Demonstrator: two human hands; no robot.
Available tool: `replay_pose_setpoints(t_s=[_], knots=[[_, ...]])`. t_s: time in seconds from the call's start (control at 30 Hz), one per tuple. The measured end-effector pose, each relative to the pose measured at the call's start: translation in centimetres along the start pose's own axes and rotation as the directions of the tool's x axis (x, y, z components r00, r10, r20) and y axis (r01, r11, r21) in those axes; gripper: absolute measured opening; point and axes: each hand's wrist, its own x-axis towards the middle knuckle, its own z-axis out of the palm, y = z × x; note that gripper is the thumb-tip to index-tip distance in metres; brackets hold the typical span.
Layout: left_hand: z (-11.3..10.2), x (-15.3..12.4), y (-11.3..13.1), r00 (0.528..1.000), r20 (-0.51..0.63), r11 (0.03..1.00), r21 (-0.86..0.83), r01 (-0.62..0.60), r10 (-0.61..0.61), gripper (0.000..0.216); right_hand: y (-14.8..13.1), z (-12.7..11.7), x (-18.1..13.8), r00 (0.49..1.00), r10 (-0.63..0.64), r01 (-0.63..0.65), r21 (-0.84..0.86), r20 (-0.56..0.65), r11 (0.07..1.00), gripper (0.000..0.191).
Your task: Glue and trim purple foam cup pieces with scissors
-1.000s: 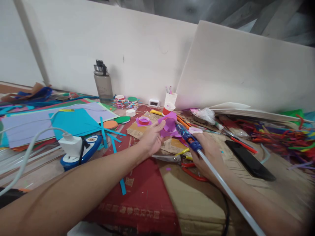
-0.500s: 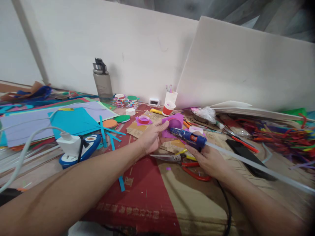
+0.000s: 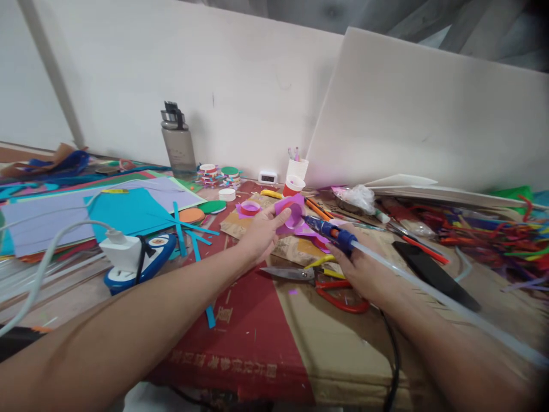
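My left hand (image 3: 260,232) is closed on a purple paper piece (image 3: 291,213) with a ring on it, holding it tilted above the table. My right hand (image 3: 362,269) grips a blue glue gun (image 3: 330,230). The gun's nozzle points left and meets the right side of the purple piece. A long clear glue stick (image 3: 433,296) runs back out of the gun over my right forearm. A black cord (image 3: 392,360) hangs down from below my right wrist.
Red-handled scissors (image 3: 319,280) lie just below my hands. A black phone (image 3: 433,274) lies to the right, a heap of pipe cleaners (image 3: 493,234) beyond it. Paper cups (image 3: 294,178), a water bottle (image 3: 178,143), coloured paper sheets (image 3: 107,209) and a white plug on a blue power strip (image 3: 132,257) sit left.
My left hand lifted and turned the purple piece. The glue gun swung from lying across it to pointing its nozzle at the piece's right side.
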Motion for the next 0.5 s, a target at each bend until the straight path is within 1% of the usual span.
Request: replay_pose_setpoints(t_s=[0.07, 0.13, 0.2, 0.3, 0.4, 0.47, 0.5], knots=[[0.0, -0.1, -0.3, 1.000, 0.004, 1.000, 0.027, 0.005, -0.005, 0.027, 0.2, 0.1, 0.0, 0.998, -0.056, 0.055, -0.034, -0.001, 0.998, 0.021], [0.0, -0.1, -0.7, 1.000, 0.010, 0.998, 0.066, 0.012, -0.013, 0.028, 0.3, 0.1, 0.0, 0.996, -0.084, 0.085, -0.078, 0.010, 0.993, 0.019], [-0.1, -0.1, -1.1, 1.000, 0.006, 0.995, 0.104, -0.008, 0.007, 0.029, 0.2, 0.1, -0.1, 0.997, -0.077, 0.079, -0.126, 0.027, 0.989, 0.018], [-0.1, 0.0, -1.3, 0.998, -0.024, 0.983, 0.173, -0.060, 0.065, 0.028, -0.3, 0.0, -0.2, 0.995, -0.047, 0.061, -0.161, 0.088, 0.985, 0.019], [-0.1, 0.0, -1.1, 0.994, -0.035, 0.958, 0.271, -0.089, 0.102, 0.024, -1.0, 0.0, -0.4, 0.989, -0.025, 0.040, -0.100, 0.147, 0.994, 0.020], [-0.1, 0.0, -1.0, 0.993, -0.031, 0.945, 0.313, -0.097, 0.112, 0.022, -1.4, 0.1, -0.5, 0.989, 0.017, -0.016, -0.005, 0.147, 1.000, 0.023], [-0.1, 0.0, -0.9, 0.993, -0.031, 0.947, 0.307, -0.095, 0.110, 0.022, -1.5, 0.1, -0.5, 0.987, 0.051, -0.058, 0.046, 0.153, 0.997, 0.026]])
